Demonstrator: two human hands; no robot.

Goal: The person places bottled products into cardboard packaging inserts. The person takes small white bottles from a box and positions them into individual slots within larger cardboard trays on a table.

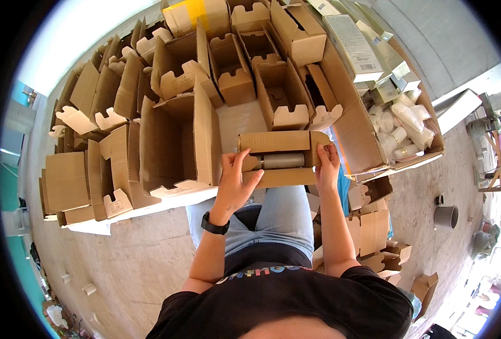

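Note:
Across my lap lies a small open cardboard box (279, 141) with a grey cylinder (284, 161) inside, lengthwise between the box's side walls. My left hand (239, 178) grips the box's left end, forefinger and thumb set apart on its edges beside an end flap. At the other end, my right hand (325, 161) pinches the flap at the right corner between thumb and fingers. What lies under the cylinder is hidden.
Several open cardboard boxes (177, 135) crowd the table ahead and to the left. A large carton (363, 141) at the right holds flat boxes and white wrapped items (408, 121). More boxes (372, 229) lie low at my right. A grey bin (446, 217) stands on the floor.

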